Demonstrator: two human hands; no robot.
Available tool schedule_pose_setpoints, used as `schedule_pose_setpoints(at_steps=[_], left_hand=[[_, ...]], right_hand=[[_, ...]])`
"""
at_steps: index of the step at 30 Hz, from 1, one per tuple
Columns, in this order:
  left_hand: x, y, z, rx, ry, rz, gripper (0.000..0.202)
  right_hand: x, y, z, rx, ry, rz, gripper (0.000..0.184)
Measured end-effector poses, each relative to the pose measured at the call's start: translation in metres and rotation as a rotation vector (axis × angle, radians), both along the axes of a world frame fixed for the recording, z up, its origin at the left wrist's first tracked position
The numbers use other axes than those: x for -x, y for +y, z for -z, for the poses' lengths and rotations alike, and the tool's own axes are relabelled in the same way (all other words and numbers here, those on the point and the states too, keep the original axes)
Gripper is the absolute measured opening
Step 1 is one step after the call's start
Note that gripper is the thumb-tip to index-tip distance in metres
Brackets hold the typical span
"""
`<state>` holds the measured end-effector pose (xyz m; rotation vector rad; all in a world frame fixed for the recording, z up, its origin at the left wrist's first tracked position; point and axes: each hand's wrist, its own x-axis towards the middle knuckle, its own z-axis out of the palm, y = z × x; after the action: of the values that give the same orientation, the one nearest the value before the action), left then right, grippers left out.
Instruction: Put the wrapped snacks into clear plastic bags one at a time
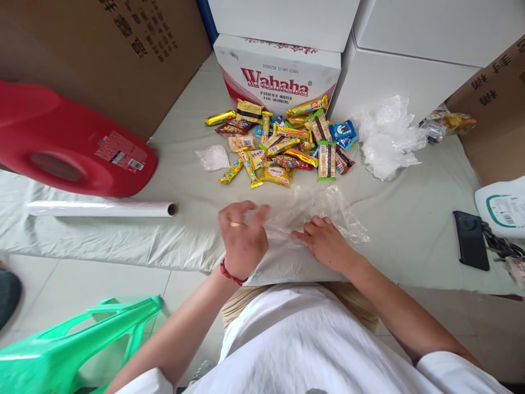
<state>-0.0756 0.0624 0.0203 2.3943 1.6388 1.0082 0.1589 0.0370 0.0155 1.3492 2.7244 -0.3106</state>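
A clear, crinkled plastic bag [328, 205] lies flat on the cloth-covered surface in front of me. My right hand [328, 243] is on its near edge, thumb pointing left, fingers curled over the film. At the bag's left end is my left hand [245, 235], slightly blurred, with its fingers apart; I see nothing held in it. Just beyond the bag spreads a heap of small wrapped snacks [287, 145], mostly yellow, with some brown, blue and green-ended packs. A small folded clear plastic piece [213, 158] lies left of the heap.
Crumpled clear bags [389, 139] sit right of the snacks. A Wahaha carton [279, 76] stands behind them. On the left are a red jug [82, 148] and a film roll [102, 209]; on the right, a phone [471, 241] and a white bottle [502, 208]. A green stool [82, 339] stands below left.
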Motion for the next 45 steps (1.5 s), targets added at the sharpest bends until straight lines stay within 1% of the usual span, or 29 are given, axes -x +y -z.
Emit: schedule_pose_setpoints(at_steps=[1,3,4,5,6,7,9,11,14,16,18,20,21,22,23,24,25,26,27,29,31,33,34,36,38,40,42,44,45], left_hand=[[-0.005,0.001,-0.007,-0.035,0.097,0.215,0.029],[-0.02,0.007,-0.019,0.026,0.285,0.62,0.024],[-0.029,0.011,-0.023,0.102,0.376,0.736,0.022],[-0.037,0.017,-0.026,0.185,0.459,0.762,0.021],[-0.044,0.022,-0.028,0.261,0.525,0.703,0.021],[-0.049,0.028,-0.029,0.328,0.569,0.589,0.024],[-0.052,0.037,-0.027,0.446,0.604,0.33,0.041],[-0.049,0.043,-0.023,0.537,0.604,0.159,0.059],[-0.041,0.044,-0.014,0.605,0.607,0.074,0.067],[-0.036,0.041,-0.007,0.611,0.601,0.047,0.066],[-0.032,0.037,0.0,0.596,0.595,0.052,0.067],[-0.027,0.034,0.005,0.576,0.594,0.1,0.073],[-0.024,0.032,0.008,0.575,0.599,0.131,0.079],[-0.02,0.031,0.009,0.582,0.608,0.157,0.085],[-0.017,0.031,0.009,0.598,0.622,0.177,0.091],[-0.014,0.031,0.009,0.621,0.641,0.195,0.096],[-0.011,0.031,0.007,0.651,0.663,0.214,0.1],[-0.009,0.033,0.005,0.688,0.686,0.232,0.104],[-0.007,0.035,0.002,0.732,0.708,0.255,0.108],[-0.004,0.04,-0.002,0.812,0.738,0.307,0.119],[-0.001,0.044,-0.004,0.855,0.744,0.351,0.129],[0.002,0.047,-0.004,0.858,0.732,0.38,0.134],[0.004,0.048,-0.003,0.85,0.722,0.389,0.134],[0.007,0.048,-0.001,0.835,0.699,0.399,0.132],[0.009,0.047,-0.001,0.823,0.673,0.406,0.131],[0.009,0.045,-0.002,0.818,0.647,0.412,0.131],[0.008,0.045,-0.003,0.822,0.634,0.41,0.132],[0.007,0.044,-0.005,0.827,0.638,0.406,0.133],[0.007,0.044,-0.006,0.828,0.643,0.405,0.133]], right_hand=[[0.002,-0.001,0.002,-0.003,0.003,-0.001,0.038],[0.004,-0.003,0.001,-0.002,0.001,0.015,0.032],[0.004,-0.003,0.0,0.001,-0.005,0.026,0.031],[0.003,-0.003,-0.002,0.0,-0.013,0.035,0.03],[0.002,-0.003,-0.002,-0.005,-0.02,0.044,0.03],[-0.001,-0.005,-0.002,-0.018,-0.021,0.053,0.031],[-0.008,-0.013,0.004,-0.063,0.013,0.075,0.041],[-0.017,-0.029,0.014,-0.111,0.093,0.093,0.047],[-0.028,-0.066,0.029,-0.13,0.232,0.088,0.042],[-0.034,-0.091,0.027,-0.071,0.288,0.077,0.038],[-0.044,-0.105,0.01,0.089,0.348,0.025,0.032],[-0.062,-0.101,-0.017,0.305,0.487,-0.01,0.026],[-0.073,-0.09,-0.031,0.377,0.585,0.026,0.025],[-0.084,-0.074,-0.044,0.391,0.682,0.128,0.026],[-0.095,-0.053,-0.054,0.317,0.756,0.291,0.029],[-0.104,-0.027,-0.06,0.175,0.764,0.487,0.031],[-0.109,0.003,-0.062,0.026,0.69,0.658,0.03],[-0.11,0.034,-0.06,-0.038,0.573,0.743,0.031],[-0.106,0.065,-0.054,-0.034,0.442,0.791,0.033],[-0.086,0.121,-0.036,-0.003,0.248,0.902,0.045],[-0.06,0.16,-0.016,-0.018,0.159,0.96,0.066],[-0.043,0.179,-0.002,-0.058,0.115,0.994,0.078],[-0.041,0.182,0.002,-0.072,0.107,0.998,0.077],[-0.054,0.177,0.001,-0.075,0.115,0.985,0.068],[-0.081,0.162,-0.01,-0.111,0.166,0.961,0.063],[-0.104,0.14,-0.027,-0.226,0.247,0.893,0.068],[-0.11,0.113,-0.044,-0.299,0.311,0.706,0.076],[-0.096,0.087,-0.052,-0.189,0.334,0.412,0.076],[-0.084,0.075,-0.051,-0.098,0.332,0.268,0.073]])
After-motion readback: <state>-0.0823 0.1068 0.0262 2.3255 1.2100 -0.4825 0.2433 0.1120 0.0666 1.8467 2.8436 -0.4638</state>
